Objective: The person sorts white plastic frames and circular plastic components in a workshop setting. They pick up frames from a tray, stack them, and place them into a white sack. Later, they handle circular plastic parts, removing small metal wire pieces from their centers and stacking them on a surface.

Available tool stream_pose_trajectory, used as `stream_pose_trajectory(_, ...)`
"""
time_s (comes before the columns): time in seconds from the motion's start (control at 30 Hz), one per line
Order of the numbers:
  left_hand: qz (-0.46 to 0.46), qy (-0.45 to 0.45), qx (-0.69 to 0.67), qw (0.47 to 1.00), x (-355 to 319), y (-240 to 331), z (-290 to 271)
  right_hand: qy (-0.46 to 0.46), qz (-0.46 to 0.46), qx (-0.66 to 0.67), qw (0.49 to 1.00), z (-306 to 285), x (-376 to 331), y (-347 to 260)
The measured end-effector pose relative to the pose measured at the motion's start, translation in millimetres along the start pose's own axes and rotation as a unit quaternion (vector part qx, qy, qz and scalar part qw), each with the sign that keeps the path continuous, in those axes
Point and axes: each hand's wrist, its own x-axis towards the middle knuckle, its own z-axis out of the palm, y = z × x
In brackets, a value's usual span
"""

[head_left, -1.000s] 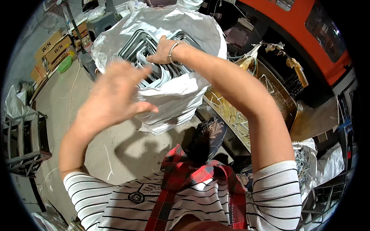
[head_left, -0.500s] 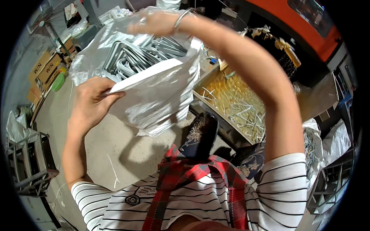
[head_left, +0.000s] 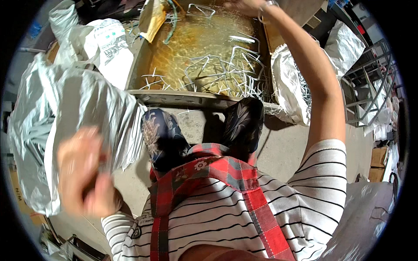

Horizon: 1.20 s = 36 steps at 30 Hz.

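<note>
Gripping the silver bag [head_left: 65, 113] at your left, your left hand [head_left: 85, 172] is blurred but closed on its plastic. Your right hand [head_left: 244, 5] reaches over the far edge of the tray [head_left: 183, 98] of wire pieces [head_left: 217, 71]; its grip cannot be told.

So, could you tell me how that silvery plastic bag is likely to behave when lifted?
The silvery plastic bag looks thin and crumpled, so probably floppy. The left hand bunches it, suggesting it collapses easily. Its glossy film may be slippery.
</note>
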Motion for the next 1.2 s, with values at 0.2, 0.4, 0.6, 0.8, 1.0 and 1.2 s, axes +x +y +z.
stream_pose_trajectory(0.2, -0.282, 0.011, -0.319, 0.905, 43, -120, 145, -0.013, 0.07, 0.019, 0.997, 172, -86, 95)
stream_pose_trajectory(0.4, -0.476, -0.121, -0.313, 0.813, 35, -252, 282, -0.01, 0.123, 0.161, 0.979, 300, -100, 110)
stream_pose_trajectory(0.6, -0.42, -0.327, -0.015, 0.846, 13, -346, 393, -0.015, 0.278, 0.195, 0.941, 364, -72, 115)
stream_pose_trajectory(0.8, -0.209, -0.455, 0.131, 0.856, -30, -438, 485, -0.085, 0.377, 0.164, 0.908, 397, -56, 160)
stream_pose_trajectory(1.0, -0.299, -0.527, -0.014, 0.795, -62, -472, 519, -0.177, 0.335, 0.066, 0.923, 472, -51, 172)
stream_pose_trajectory(1.2, -0.356, -0.568, -0.121, 0.732, -76, -491, 484, -0.269, 0.29, 0.072, 0.916, 459, -51, 163)
